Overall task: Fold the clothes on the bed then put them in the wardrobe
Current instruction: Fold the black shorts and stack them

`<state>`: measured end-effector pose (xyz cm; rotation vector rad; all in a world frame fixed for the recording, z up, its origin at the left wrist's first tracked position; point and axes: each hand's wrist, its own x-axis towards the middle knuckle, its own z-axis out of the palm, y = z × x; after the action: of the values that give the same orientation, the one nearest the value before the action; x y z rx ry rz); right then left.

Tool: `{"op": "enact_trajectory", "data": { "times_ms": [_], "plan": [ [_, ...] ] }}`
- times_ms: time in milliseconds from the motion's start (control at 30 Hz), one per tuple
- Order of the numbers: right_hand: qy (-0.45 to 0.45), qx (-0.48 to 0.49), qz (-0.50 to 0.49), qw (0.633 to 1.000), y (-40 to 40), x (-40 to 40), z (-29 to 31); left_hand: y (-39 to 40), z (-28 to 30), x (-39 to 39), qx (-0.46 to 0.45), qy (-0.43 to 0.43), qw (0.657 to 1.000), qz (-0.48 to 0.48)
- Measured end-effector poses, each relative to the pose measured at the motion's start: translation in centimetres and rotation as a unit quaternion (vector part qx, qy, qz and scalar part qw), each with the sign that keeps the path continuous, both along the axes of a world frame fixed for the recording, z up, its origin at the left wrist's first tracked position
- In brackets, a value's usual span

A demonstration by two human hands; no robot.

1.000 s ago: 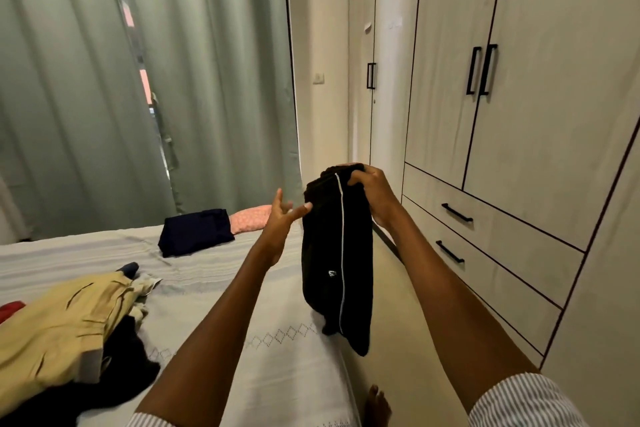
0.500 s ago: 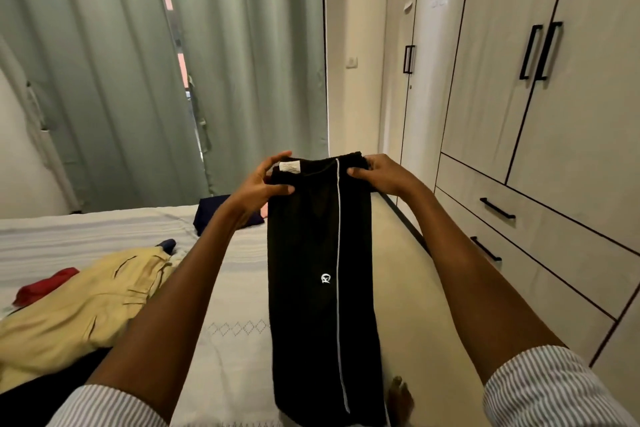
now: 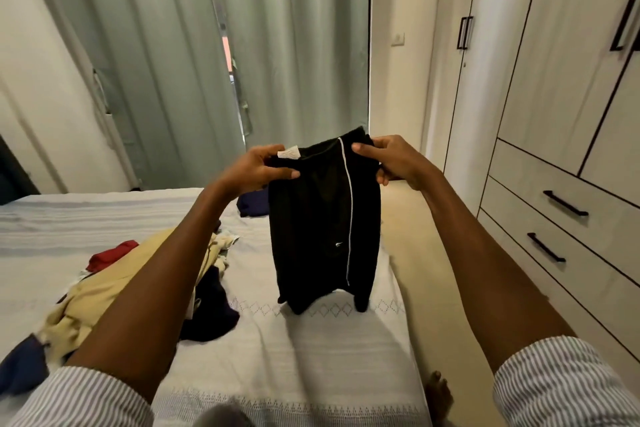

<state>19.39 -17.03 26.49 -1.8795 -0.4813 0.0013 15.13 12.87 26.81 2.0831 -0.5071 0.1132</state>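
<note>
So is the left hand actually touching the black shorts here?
Touching. The head view shows the left hand pinching the waistband corner of the black shorts, thumb across the front.

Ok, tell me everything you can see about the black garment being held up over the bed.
The black garment looks like soft knit sportswear, apparently shorts folded lengthwise. A thin white stripe runs down its right side, with a small white logo beside it low down and a white label at the top edge. It hangs upright, held at the top corners: the left hand pinches the label corner, the right hand grips the other. Its lower end hangs just over the white bedspread; whether it touches is unclear.
</note>
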Motion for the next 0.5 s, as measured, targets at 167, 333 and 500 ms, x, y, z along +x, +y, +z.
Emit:
{"op": "enact_trajectory", "data": {
  "times_ms": [167,333,500],
  "plan": [
    [0.054,-0.033,0.067,0.996,1.0,0.7,-0.4,3.0,0.0,0.2,0.077,0.078,0.994,0.013],
    [0.153,-0.051,0.09,0.983,1.3,2.3,-1.0,3.3,-0.7,0.8,-0.037,0.142,0.989,-0.007],
    [0.212,0.008,0.043,0.976,3.4,5.2,-2.6,2.7,-1.9,2.7,-0.058,0.233,0.97,0.044]
  ]
}}
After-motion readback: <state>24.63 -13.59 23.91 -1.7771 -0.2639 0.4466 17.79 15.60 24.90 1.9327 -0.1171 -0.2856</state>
